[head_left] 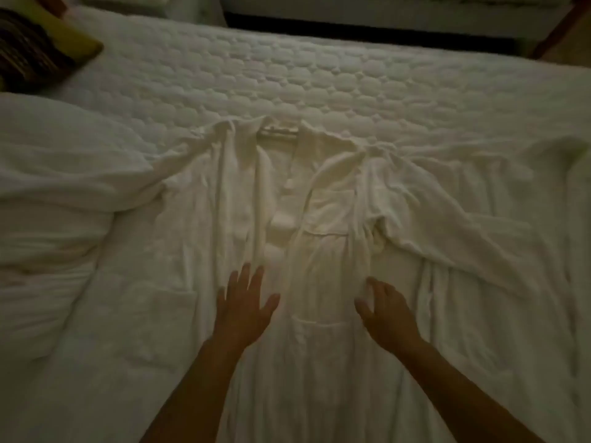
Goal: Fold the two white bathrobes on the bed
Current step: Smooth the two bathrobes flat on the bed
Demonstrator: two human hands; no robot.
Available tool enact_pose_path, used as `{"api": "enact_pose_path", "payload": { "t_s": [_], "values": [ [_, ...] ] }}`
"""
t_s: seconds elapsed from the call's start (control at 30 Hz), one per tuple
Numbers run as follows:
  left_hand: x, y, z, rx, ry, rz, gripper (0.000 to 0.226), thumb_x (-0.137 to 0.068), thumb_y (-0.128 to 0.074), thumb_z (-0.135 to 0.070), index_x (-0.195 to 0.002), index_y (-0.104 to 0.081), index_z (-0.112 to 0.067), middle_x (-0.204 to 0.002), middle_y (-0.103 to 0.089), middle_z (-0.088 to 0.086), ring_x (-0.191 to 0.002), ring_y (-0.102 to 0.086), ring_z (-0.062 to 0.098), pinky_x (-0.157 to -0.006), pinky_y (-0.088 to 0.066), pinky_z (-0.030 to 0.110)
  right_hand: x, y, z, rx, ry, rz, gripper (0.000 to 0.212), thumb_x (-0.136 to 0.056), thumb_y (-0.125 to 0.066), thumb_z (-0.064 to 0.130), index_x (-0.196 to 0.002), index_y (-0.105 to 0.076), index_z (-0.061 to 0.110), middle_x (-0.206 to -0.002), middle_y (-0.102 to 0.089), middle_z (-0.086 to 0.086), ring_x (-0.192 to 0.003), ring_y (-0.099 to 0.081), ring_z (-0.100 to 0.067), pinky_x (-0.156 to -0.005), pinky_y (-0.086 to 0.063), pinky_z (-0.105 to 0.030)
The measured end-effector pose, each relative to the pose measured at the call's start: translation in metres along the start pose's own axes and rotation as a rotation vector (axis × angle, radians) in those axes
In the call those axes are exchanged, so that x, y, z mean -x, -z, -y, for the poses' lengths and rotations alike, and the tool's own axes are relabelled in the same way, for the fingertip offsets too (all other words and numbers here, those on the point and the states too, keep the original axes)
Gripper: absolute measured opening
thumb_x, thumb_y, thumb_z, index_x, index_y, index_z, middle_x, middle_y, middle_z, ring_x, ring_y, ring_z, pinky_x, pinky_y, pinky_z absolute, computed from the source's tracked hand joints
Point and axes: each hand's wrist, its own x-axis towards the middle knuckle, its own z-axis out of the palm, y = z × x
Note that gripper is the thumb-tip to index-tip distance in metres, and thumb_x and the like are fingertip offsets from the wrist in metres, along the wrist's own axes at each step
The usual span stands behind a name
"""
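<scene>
Robe spread front-up on bed, collar toward far edge, sleeves out to sides. Left hand flat, fingers splayed, palm down on left front panel. Right hand curled, grip pinching fold of right panel. Pillow left of robe; dark cushion at far left corner. Second robe not identifiable.

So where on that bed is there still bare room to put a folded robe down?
The quilted mattress beyond the bathrobe collar is bare, up to the far edge. Crowded: duvet on the left, dark cushion in the far-left corner, sleeve on the right.
</scene>
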Motion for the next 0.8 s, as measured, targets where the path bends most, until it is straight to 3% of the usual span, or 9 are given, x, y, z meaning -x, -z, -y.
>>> {"api": "enact_pose_path", "payload": {
  "t_s": [0.07,0.13,0.3,0.37,0.43,0.5,0.63,0.73,0.8],
  "values": [
    [0.009,-0.028,0.035,-0.055,0.040,0.081,0.087,-0.088,-0.014,-0.078,-0.160,-0.001,-0.032,-0.169,0.008,-0.002,-0.156,0.003,0.024,-0.124,-0.007,0.050,0.011,-0.053,0.013,0.079,0.065,-0.080,0.074,-0.096,-0.043,0.051,-0.155,-0.032,0.008,-0.159,-0.032,-0.026,-0.145,-0.034,-0.042,-0.113,-0.035,-0.053],
    [0.035,-0.068,0.080,-0.146,0.028,0.123,0.096,-0.077,-0.006,-0.081,-0.160,0.001,-0.033,-0.169,0.012,0.000,-0.156,0.002,0.027,-0.123,-0.010,0.052,0.048,-0.116,0.031,0.148,0.117,-0.035,0.080,-0.092,-0.041,0.052,-0.159,-0.026,0.011,-0.162,-0.020,-0.031,-0.150,-0.021,-0.047,-0.115,-0.027,-0.060],
    [0.079,-0.148,0.146,-0.219,-0.126,-0.037,0.089,-0.086,-0.039,-0.076,-0.160,-0.009,-0.037,-0.170,-0.001,0.005,-0.154,-0.012,0.033,-0.114,-0.022,0.066,0.101,-0.229,0.047,0.214,0.022,0.037,0.101,-0.087,-0.035,0.076,-0.160,-0.012,0.010,-0.162,-0.013,-0.034,-0.153,-0.001,-0.046,-0.115,-0.005,-0.069],
    [0.071,-0.158,0.151,-0.214,-0.162,-0.079,0.088,-0.085,-0.041,-0.075,-0.160,-0.013,-0.037,-0.170,-0.003,0.006,-0.154,-0.010,0.033,-0.112,-0.019,0.069,0.095,-0.245,0.044,0.240,0.008,0.042,0.107,-0.085,-0.024,0.084,-0.160,0.008,0.015,-0.164,0.006,-0.030,-0.152,0.019,-0.041,-0.116,0.009,-0.064],
    [0.063,-0.164,0.152,-0.199,-0.202,-0.115,0.087,-0.085,-0.041,-0.074,-0.159,-0.016,-0.037,-0.170,-0.004,0.007,-0.154,-0.008,0.034,-0.112,-0.015,0.071,0.088,-0.247,0.038,0.274,-0.004,0.018,0.108,-0.079,-0.012,0.090,-0.150,0.036,0.024,-0.157,0.039,-0.019,-0.145,0.038,-0.036,-0.113,0.024,-0.059],
    [0.061,-0.175,0.160,-0.198,-0.229,-0.136,0.086,-0.087,-0.037,-0.075,-0.159,-0.013,-0.037,-0.170,0.001,0.007,-0.155,-0.004,0.033,-0.113,-0.009,0.070,0.087,-0.249,0.036,0.286,-0.018,0.015,0.108,-0.073,-0.006,0.094,-0.140,0.049,0.029,-0.148,0.053,-0.014,-0.139,0.048,-0.033,-0.110,0.030,-0.058],
    [0.059,-0.172,0.168,-0.143,-0.257,-0.078,0.086,-0.090,-0.030,-0.078,-0.157,0.009,-0.041,-0.166,0.025,0.001,-0.153,0.019,0.029,-0.112,0.008,0.068,0.090,-0.245,0.041,0.298,-0.036,-0.039,0.108,-0.069,-0.001,0.097,-0.141,0.047,0.032,-0.152,0.049,-0.014,-0.140,0.047,-0.031,-0.110,0.031,-0.057],
    [0.062,-0.151,0.166,-0.125,-0.284,0.033,0.086,-0.090,-0.032,-0.077,-0.157,0.011,-0.043,-0.164,0.029,0.001,-0.152,0.023,0.027,-0.114,0.009,0.067,0.116,-0.248,0.052,0.302,-0.017,-0.249,0.099,-0.087,-0.022,0.084,-0.159,0.016,0.027,-0.166,0.021,-0.016,-0.153,0.020,-0.034,-0.119,0.015,-0.059],
    [0.079,-0.149,0.185,-0.140,-0.367,-0.017,0.078,-0.094,-0.033,-0.070,-0.158,0.000,-0.041,-0.167,0.019,0.004,-0.154,0.014,0.026,-0.118,0.006,0.060,0.161,-0.268,0.051,0.205,0.009,-0.316,0.084,-0.097,-0.027,0.070,-0.162,-0.001,0.025,-0.169,0.006,-0.015,-0.156,0.007,-0.032,-0.124,0.003,-0.057]
  ]
}}
